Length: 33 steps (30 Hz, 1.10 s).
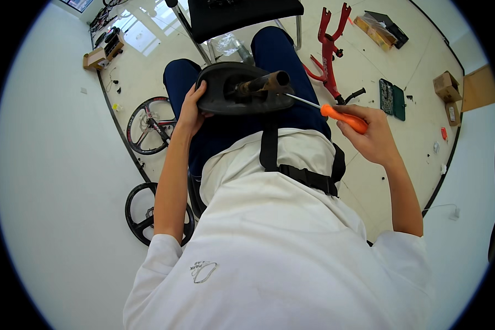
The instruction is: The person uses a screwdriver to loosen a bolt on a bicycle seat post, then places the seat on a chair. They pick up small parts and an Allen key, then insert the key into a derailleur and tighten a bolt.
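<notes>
A black bicycle saddle rests on my lap with its underside up. From it a worn, brownish seat post sticks up toward me, tilted to the right. The fingers of my left hand are closed on the saddle's left edge. My right hand is wrapped round the orange handle of a screwdriver. Its thin metal shaft points left, and the tip meets or lies just in front of the saddle's right part, near the post. Whether it touches a screw, I cannot tell.
Ahead stands a black chair. On the floor to the right lie a red bicycle frame, an opened green tool case and cardboard boxes. Two small wheels, a spoked wheel and a black wheel, are at the left.
</notes>
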Available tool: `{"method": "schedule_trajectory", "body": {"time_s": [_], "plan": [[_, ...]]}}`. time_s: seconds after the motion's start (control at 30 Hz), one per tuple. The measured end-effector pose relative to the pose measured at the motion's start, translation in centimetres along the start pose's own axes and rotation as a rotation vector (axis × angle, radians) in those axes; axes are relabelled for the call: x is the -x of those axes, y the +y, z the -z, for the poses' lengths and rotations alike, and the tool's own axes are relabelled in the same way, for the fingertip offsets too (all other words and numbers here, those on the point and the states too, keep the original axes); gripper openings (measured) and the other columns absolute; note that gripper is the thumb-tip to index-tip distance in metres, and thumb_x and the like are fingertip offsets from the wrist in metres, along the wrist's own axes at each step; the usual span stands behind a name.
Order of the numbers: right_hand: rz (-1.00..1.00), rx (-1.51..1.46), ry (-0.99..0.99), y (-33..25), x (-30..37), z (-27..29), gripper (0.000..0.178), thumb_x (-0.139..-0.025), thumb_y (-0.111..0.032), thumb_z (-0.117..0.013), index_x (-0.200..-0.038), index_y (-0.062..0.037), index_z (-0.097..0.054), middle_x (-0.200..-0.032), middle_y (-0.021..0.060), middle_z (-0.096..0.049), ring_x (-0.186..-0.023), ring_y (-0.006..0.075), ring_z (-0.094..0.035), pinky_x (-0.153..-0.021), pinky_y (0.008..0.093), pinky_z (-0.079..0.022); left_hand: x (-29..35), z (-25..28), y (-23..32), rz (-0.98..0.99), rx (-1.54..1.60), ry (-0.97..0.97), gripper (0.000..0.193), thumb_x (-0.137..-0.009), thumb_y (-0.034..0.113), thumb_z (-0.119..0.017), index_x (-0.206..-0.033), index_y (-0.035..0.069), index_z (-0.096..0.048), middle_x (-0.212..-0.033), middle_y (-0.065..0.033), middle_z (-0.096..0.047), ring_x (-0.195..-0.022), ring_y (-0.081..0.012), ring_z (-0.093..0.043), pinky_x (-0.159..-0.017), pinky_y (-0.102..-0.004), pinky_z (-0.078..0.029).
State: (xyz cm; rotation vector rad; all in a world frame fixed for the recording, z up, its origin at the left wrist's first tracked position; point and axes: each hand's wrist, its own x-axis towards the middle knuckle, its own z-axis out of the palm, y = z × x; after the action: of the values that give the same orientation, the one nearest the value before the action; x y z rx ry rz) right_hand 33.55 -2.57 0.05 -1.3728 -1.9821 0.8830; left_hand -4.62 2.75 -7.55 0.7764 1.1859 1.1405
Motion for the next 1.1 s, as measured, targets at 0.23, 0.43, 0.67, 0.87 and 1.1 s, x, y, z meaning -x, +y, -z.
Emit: {"method": "schedule_trajectory", "body": {"time_s": [0.23,0.43,0.67,0.87,1.1], "plan": [[-0.029,0.084,-0.07,-1.3,-0.4,0.3,0.028,-0.083,-0.008,-0.065,-0.109,0.0029,-0.068,-0.09,0.0164,-0.069,-0.073,0.0199,-0.064,-0.073,0.0282,-0.049,-0.6,0.7,-0.4,0.024,0.005,-0.035,0.026,-0.098,0.039,-0.052,-0.107,0.014,-0.053,-0.067,0.0054,-0.05,-0.045,-0.0037,-0.035,-0.043,-0.02,-0.027],[0.042,0.021,-0.018,-0.7,-0.4,-0.3,0.03,-0.08,-0.006,-0.064,-0.108,0.0034,-0.068,-0.077,0.0178,-0.066,-0.062,0.0213,-0.06,-0.066,0.0284,-0.049,-0.6,1.0,-0.6,0.017,0.018,-0.055,0.026,-0.098,0.038,-0.052,-0.106,0.014,-0.052,-0.067,0.0052,-0.05,-0.045,-0.0037,-0.035,-0.043,-0.02,-0.027],[0.002,0.049,-0.034,-0.4,-0.5,-0.2,0.03,-0.08,-0.008,-0.065,-0.107,0.0032,-0.068,-0.077,0.018,-0.066,-0.063,0.0221,-0.06,-0.066,0.0297,-0.048,-0.5,1.2,-0.7,0.028,0.001,-0.065,0.027,-0.097,0.041,-0.053,-0.108,0.016,-0.054,-0.072,0.0056,-0.052,-0.05,-0.0039,-0.037,-0.045,-0.0206,-0.026],[0.211,0.147,-0.041,-0.8,-1.3,0.3,0.027,-0.077,-0.006,-0.064,-0.102,0.0037,-0.068,-0.083,0.0187,-0.068,-0.068,0.0268,-0.064,-0.07,0.0316,-0.051,-0.4,1.0,-0.5,0.026,0.008,-0.048,0.025,-0.098,0.038,-0.052,-0.105,0.014,-0.053,-0.067,0.0058,-0.048,-0.047,-0.0038,-0.034,-0.045,-0.0204,-0.026],[0.197,0.216,-0.113,-1.4,-4.5,0.9,0.027,-0.075,-0.007,-0.06,-0.1,0.003,-0.065,-0.087,0.0149,-0.067,-0.063,0.0247,-0.061,-0.066,0.0331,-0.051,-0.6,1.1,-0.6,0.01,0.015,-0.057,0.025,-0.098,0.039,-0.053,-0.104,0.014,-0.053,-0.066,0.0058,-0.048,-0.047,-0.0038,-0.033,-0.045,-0.0203,-0.026]]}}
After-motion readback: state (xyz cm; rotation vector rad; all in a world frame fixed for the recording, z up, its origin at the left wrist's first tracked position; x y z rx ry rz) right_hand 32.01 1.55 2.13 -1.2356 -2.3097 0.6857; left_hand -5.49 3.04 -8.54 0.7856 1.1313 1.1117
